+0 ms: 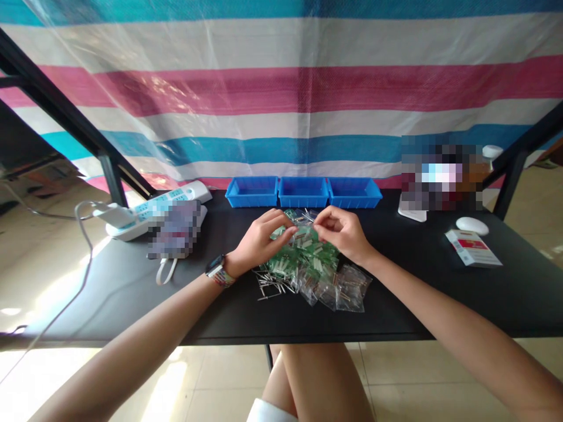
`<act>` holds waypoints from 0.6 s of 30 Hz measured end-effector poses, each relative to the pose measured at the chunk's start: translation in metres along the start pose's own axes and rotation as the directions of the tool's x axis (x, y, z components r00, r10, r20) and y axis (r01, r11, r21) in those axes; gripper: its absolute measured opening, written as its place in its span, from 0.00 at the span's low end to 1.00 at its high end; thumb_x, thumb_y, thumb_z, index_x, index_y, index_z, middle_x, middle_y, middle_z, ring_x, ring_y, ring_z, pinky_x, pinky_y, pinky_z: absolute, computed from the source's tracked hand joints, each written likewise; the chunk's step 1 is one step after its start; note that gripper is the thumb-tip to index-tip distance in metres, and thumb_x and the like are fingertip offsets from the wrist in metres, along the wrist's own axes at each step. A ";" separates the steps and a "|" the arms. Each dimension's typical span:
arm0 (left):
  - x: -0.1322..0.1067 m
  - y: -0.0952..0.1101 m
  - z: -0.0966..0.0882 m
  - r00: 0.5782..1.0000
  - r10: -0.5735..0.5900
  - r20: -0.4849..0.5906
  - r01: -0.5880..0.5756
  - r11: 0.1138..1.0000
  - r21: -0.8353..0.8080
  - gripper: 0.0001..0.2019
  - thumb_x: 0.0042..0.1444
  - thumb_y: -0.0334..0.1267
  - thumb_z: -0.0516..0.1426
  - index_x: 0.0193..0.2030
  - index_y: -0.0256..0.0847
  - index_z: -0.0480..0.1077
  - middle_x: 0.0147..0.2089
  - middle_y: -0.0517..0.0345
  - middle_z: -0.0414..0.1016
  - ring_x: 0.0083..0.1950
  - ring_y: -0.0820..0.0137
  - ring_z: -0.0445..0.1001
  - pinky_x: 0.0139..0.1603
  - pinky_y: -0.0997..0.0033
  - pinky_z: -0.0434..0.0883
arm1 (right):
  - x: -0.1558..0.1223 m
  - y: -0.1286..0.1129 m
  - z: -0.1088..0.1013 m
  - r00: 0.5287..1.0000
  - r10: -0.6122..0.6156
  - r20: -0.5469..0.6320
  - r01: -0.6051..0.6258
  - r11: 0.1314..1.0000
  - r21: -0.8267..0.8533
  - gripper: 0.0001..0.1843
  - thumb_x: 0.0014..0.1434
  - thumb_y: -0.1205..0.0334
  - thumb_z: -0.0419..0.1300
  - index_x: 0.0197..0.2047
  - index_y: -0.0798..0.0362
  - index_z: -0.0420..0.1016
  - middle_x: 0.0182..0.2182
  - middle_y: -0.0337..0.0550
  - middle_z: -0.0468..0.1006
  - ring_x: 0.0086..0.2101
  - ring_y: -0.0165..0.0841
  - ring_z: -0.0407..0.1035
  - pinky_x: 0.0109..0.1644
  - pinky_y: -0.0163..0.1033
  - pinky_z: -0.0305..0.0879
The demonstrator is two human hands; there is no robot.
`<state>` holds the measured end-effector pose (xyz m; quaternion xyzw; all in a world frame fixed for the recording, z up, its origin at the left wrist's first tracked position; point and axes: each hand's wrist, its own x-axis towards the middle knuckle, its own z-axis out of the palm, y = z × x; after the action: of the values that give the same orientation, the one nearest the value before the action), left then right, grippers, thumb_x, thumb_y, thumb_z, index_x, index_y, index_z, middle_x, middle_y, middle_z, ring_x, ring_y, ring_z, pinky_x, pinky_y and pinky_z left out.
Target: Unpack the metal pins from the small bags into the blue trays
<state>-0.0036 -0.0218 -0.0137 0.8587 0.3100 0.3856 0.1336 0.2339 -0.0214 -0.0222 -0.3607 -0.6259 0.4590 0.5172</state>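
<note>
At centre frame, a bag is pinched by left hand and right hand. Pins just below could be scattered by tugging.

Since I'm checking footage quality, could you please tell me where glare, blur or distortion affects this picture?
Head view: the left hand, right hand and the bagged green parts they pinch are sharp and evenly lit; sunlight washes out the floor at lower left; a pixelated patch and another hide items on the table; wide-angle bending curves the edges.
</note>
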 end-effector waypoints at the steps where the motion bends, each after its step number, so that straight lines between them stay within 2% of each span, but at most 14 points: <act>1: 0.001 0.001 -0.002 1.000 -0.022 0.013 0.022 1.000 0.010 0.11 0.73 0.43 0.56 0.41 0.41 0.73 0.39 0.54 0.76 0.41 0.65 0.73 0.46 0.64 0.70 | 0.006 0.001 -0.002 0.998 0.007 -0.068 -0.005 1.000 0.027 0.12 0.54 0.54 0.72 0.34 0.52 0.77 0.24 0.38 0.78 0.23 0.30 0.71 0.27 0.36 0.69; 3: 0.002 0.002 -0.004 0.998 -0.051 0.040 0.050 0.998 0.035 0.10 0.72 0.42 0.55 0.43 0.41 0.74 0.41 0.52 0.77 0.44 0.63 0.73 0.49 0.61 0.70 | 0.019 0.004 -0.008 0.979 0.026 -0.203 -0.014 0.998 0.060 0.16 0.54 0.50 0.72 0.40 0.52 0.80 0.33 0.44 0.84 0.23 0.30 0.73 0.26 0.37 0.71; 5: 0.003 0.002 -0.005 0.995 -0.058 0.078 0.052 0.996 0.067 0.09 0.71 0.42 0.55 0.45 0.40 0.74 0.44 0.51 0.77 0.46 0.61 0.73 0.52 0.59 0.70 | 0.028 0.007 -0.016 0.967 0.055 -0.249 -0.048 0.998 0.034 0.23 0.55 0.48 0.70 0.51 0.51 0.81 0.44 0.48 0.85 0.22 0.29 0.73 0.24 0.37 0.71; 7: 0.004 0.001 -0.005 0.990 -0.053 0.133 0.041 0.995 0.091 0.10 0.70 0.42 0.55 0.48 0.40 0.75 0.47 0.50 0.78 0.48 0.60 0.73 0.55 0.57 0.70 | 0.030 0.010 -0.024 0.967 0.046 -0.252 -0.068 0.994 -0.080 0.23 0.59 0.49 0.66 0.54 0.52 0.81 0.44 0.48 0.86 0.19 0.27 0.69 0.21 0.36 0.66; 9: 0.003 0.000 -0.004 0.981 -0.036 0.189 0.018 0.995 0.098 0.12 0.70 0.43 0.56 0.52 0.42 0.76 0.51 0.49 0.78 0.51 0.59 0.73 0.58 0.56 0.69 | 0.027 0.013 -0.030 0.974 -0.002 -0.227 -0.057 0.967 -0.250 0.17 0.63 0.54 0.61 0.49 0.54 0.83 0.38 0.47 0.86 0.18 0.27 0.67 0.21 0.36 0.64; 10: 0.003 -0.001 -0.003 0.978 -0.026 0.208 0.006 0.995 0.097 0.13 0.69 0.43 0.56 0.54 0.42 0.76 0.52 0.49 0.78 0.52 0.59 0.73 0.59 0.56 0.69 | 0.025 0.014 -0.031 0.981 -0.040 -0.190 -0.029 0.936 -0.350 0.14 0.63 0.57 0.61 0.45 0.54 0.84 0.37 0.46 0.86 0.20 0.29 0.69 0.24 0.37 0.66; 12: 0.002 -0.001 -0.002 0.974 -0.011 0.224 -0.011 0.995 0.095 0.13 0.69 0.43 0.56 0.54 0.43 0.77 0.52 0.49 0.78 0.53 0.59 0.73 0.59 0.56 0.69 | 0.020 0.019 -0.033 0.990 -0.132 -0.052 0.081 0.831 -0.551 0.10 0.62 0.64 0.61 0.42 0.53 0.85 0.40 0.47 0.86 0.30 0.36 0.76 0.35 0.41 0.74; 15: 0.002 -0.002 -0.001 0.977 0.003 0.212 -0.022 0.996 0.089 0.11 0.69 0.42 0.56 0.51 0.42 0.77 0.49 0.50 0.79 0.50 0.59 0.74 0.57 0.56 0.70 | 0.019 0.027 -0.034 0.963 -0.205 0.173 0.266 0.648 -0.713 0.16 0.59 0.73 0.62 0.48 0.51 0.86 0.48 0.49 0.86 0.47 0.44 0.75 0.54 0.51 0.73; 18: 0.002 -0.003 0.000 0.978 0.036 0.204 -0.052 0.996 0.075 0.10 0.69 0.40 0.56 0.49 0.42 0.76 0.47 0.50 0.79 0.49 0.59 0.74 0.55 0.56 0.70 | 0.021 0.034 -0.038 0.949 -0.211 0.233 0.314 0.592 -0.742 0.17 0.59 0.75 0.64 0.50 0.51 0.85 0.46 0.50 0.86 0.46 0.45 0.74 0.54 0.53 0.71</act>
<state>-0.0038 -0.0182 -0.0138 0.9048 0.2909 0.2865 0.1212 0.2660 0.0167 -0.0461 -0.4221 -0.8373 0.0869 0.3365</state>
